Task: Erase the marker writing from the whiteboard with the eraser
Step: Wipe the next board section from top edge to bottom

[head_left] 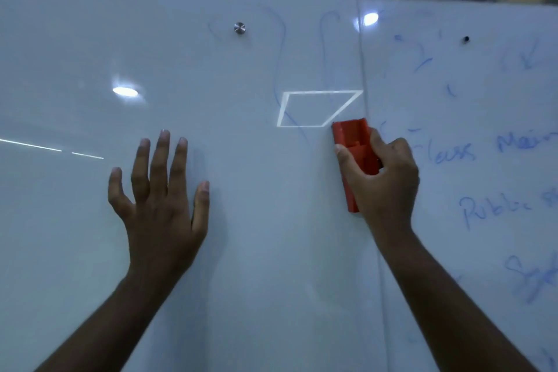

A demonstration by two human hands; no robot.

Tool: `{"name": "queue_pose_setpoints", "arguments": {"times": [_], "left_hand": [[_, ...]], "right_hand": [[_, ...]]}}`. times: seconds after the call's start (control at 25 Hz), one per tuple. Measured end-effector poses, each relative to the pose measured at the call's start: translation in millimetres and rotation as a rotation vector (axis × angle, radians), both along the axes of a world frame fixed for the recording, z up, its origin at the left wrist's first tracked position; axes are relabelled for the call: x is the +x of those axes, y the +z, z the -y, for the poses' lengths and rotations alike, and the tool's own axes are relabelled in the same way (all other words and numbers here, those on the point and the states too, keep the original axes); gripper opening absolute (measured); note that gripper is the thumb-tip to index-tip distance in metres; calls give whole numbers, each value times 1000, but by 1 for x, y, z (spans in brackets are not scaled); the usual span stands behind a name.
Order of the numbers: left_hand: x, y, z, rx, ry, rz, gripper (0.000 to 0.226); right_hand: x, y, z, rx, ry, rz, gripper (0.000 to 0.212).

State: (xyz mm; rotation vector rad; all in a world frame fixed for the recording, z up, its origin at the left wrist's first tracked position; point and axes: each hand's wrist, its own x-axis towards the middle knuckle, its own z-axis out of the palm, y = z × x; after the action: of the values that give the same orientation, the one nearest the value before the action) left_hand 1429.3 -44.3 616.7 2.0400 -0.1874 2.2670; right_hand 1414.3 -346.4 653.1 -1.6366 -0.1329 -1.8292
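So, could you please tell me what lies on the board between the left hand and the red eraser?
In the head view, only bare whiteboard separates the left hand from the eraser, apart from a faint blue line's tail.

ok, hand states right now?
Left hand: open, fingers spread at the whiteboard.
Right hand: gripping the red eraser.

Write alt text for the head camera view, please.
The right hand holds a red eraser against a whiteboard, beside blue writing on its right. The left hand rests open on the board.
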Motion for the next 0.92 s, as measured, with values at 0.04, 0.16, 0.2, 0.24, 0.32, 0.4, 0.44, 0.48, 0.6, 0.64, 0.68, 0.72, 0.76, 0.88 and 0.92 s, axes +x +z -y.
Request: {"name": "queue_pose_setpoints", "arguments": {"times": [0.04, 0.16, 0.2, 0.24, 0.32, 0.4, 0.44, 0.48, 0.6, 0.64, 0.68, 0.72, 0.76, 0.88, 0.92], "left_hand": [[1, 16, -3, 5, -6, 18, 64], [4, 61, -6, 37, -18, 11, 66], [6, 70, -4, 55, -7, 6, 67], [8, 77, -1, 68, 6, 7, 69], [15, 85, 3, 66, 8, 1, 71], [20, 87, 1, 47, -10, -12, 72], [23, 87, -1, 48, -13, -13, 73], [24, 86, -2, 50, -14, -10, 73], [26, 82, -2, 38, -18, 20, 73], [25, 81, -1, 41, -14, 33, 72], [25, 81, 0, 44, -10, 35, 72], [24, 81, 0, 44, -11, 26, 72], [24, 81, 1, 42, -10, 14, 72], [27, 79, 3, 41, 14, 16, 71], [27, 79, 3, 42, 16, 20, 70]], "right_hand": [[1, 2, -12, -32, 8, 19, 64], [5, 0, -62, -248, -44, 93, 63], [5, 0, -80, -327, -65, 108, 62], [6, 1, -94, -398, -86, 114, 63], [9, 8, -108, -506, -156, 128, 65], [12, 15, -104, -538, -208, 165, 66], [14, 19, -98, -537, -219, 189, 66], [16, 23, -90, -528, -229, 209, 65], [24, 42, -49, -427, -274, 258, 61], [25, 51, -33, -373, -293, 262, 61], [26, 59, -16, -319, -308, 255, 61], [25, 66, 0, -277, -317, 240, 62], [25, 72, 12, -251, -319, 225, 62], [23, 84, 29, -224, -270, 195, 64], [24, 86, 27, -217, -258, 193, 65]]}}
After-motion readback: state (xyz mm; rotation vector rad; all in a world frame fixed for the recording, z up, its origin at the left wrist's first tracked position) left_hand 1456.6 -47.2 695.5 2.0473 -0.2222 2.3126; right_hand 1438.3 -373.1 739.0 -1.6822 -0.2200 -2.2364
